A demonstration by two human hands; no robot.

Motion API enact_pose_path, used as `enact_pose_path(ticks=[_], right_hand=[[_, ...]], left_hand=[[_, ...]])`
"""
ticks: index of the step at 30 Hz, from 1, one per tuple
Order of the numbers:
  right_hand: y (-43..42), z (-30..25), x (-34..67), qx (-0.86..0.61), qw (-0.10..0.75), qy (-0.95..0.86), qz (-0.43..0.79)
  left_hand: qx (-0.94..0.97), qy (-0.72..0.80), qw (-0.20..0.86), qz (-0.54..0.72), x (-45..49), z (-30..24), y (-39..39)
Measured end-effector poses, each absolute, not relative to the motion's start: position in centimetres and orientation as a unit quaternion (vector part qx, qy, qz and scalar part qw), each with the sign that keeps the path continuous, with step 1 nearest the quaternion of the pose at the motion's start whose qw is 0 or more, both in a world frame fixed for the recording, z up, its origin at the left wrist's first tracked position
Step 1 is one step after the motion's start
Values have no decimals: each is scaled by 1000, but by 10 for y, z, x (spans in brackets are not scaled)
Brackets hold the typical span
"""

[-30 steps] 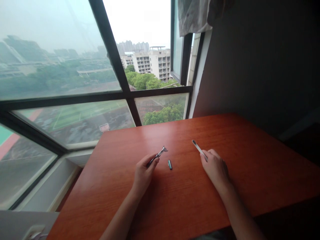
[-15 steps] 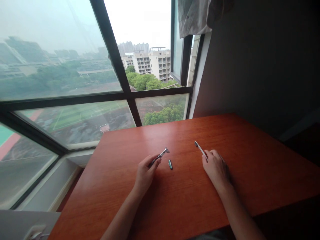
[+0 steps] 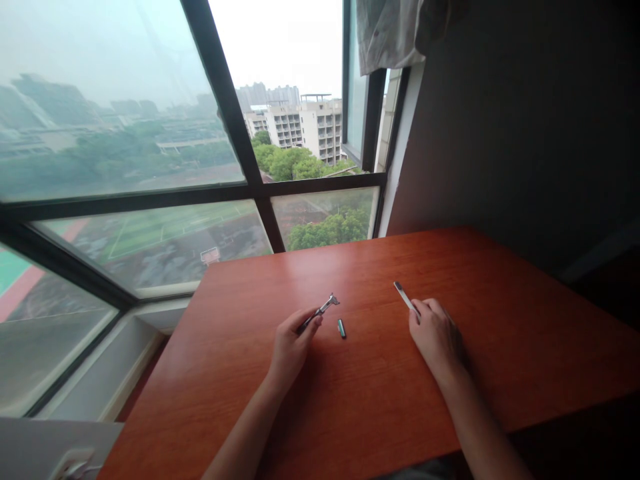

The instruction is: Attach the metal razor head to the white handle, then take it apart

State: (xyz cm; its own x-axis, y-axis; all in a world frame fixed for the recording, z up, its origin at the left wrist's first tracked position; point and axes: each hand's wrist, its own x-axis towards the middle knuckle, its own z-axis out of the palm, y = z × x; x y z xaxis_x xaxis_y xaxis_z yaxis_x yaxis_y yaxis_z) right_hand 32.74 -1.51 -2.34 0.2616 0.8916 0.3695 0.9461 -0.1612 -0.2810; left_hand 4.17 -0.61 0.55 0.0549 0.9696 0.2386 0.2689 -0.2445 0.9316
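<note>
My left hand is closed around a razor handle, whose silver neck points up and to the right with no blade cartridge on it. On the table just right of those fingertips lies a small razor cartridge, dark with a green strip. My right hand grips a white toothbrush by its handle; the dark-bristled head points away to the upper left. The fingers hide the lower part of both handles.
Both forearms reach over a reddish-brown wooden table. Behind it stand dark-framed windows, one pane open. A dark wall rises on the right, and a grey curtain hangs at the top.
My right hand has shifted slightly right with the toothbrush and turned it, so the bristles face differently. The left hand, razor handle and cartridge have stayed in place.
</note>
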Motion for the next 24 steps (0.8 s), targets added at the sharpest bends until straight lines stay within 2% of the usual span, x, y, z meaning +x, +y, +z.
enact_pose_path(ticks=[16,21,24], right_hand=[[-19,-17,326,-764,204,-607,-84],[-18,-14,319,-742,264,-610,-82],[-15,-10,310,-697,324,-638,-35]], left_hand=[[613,495,382,483,42,8,-7],[609,504,383,478,42,8,-7],[604,506,390,476,42,8,-7]])
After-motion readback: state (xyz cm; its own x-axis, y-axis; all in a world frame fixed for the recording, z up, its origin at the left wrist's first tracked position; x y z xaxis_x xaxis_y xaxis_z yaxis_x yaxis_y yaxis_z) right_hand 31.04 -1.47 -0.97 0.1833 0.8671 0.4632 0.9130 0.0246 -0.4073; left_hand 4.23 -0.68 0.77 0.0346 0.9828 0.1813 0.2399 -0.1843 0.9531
